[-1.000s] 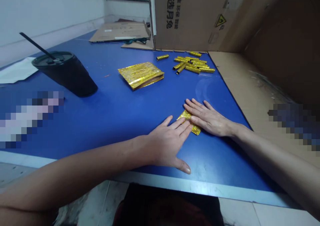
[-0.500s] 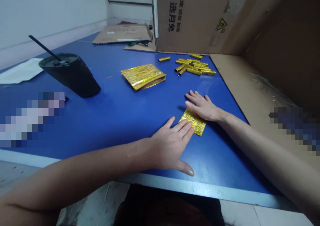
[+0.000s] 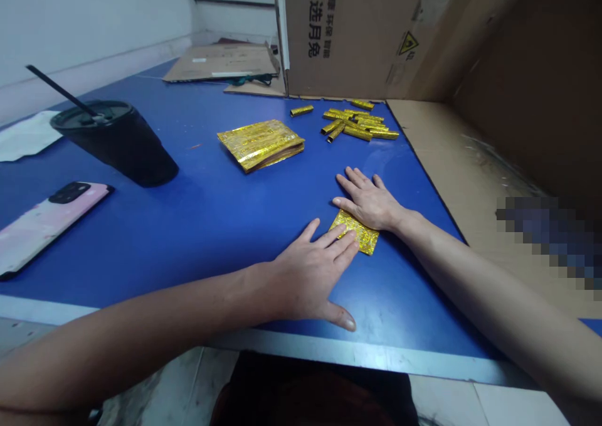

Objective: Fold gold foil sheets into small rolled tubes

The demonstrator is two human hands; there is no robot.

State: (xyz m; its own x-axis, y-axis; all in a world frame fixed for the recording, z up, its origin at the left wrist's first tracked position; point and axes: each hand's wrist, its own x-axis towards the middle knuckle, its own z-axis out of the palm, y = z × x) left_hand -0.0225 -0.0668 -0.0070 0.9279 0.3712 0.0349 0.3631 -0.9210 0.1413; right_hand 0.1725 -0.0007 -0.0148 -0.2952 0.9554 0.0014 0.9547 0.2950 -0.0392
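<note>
A small crinkled gold foil sheet (image 3: pixel 365 236) lies flat on the blue table near its front right. My left hand (image 3: pixel 308 275) is open with the fingers spread, and its fingertips rest on the sheet's near left part. My right hand (image 3: pixel 371 205) lies open and flat, palm down, across the sheet's far edge, its fingers reaching past it onto the table. The part of the foil beneath both hands is hidden. Farther back sits a thick stack of gold foil sheets (image 3: pixel 261 143), and right of it is a loose pile of gold foil tubes (image 3: pixel 357 125).
To the left stand a black cup (image 3: pixel 126 140) with a straw and a phone (image 3: pixel 51 225) in a pink-and-white case. A white sheet (image 3: pixel 26 137) lies behind them. Cardboard panels (image 3: pixel 357 43) wall the back and right. Flat cardboard (image 3: pixel 221 61) lies at the far left.
My right hand has settled flatter, and the shadow beside its thumb has gone. My left hand stays on the foil. The whole view has shifted slightly.
</note>
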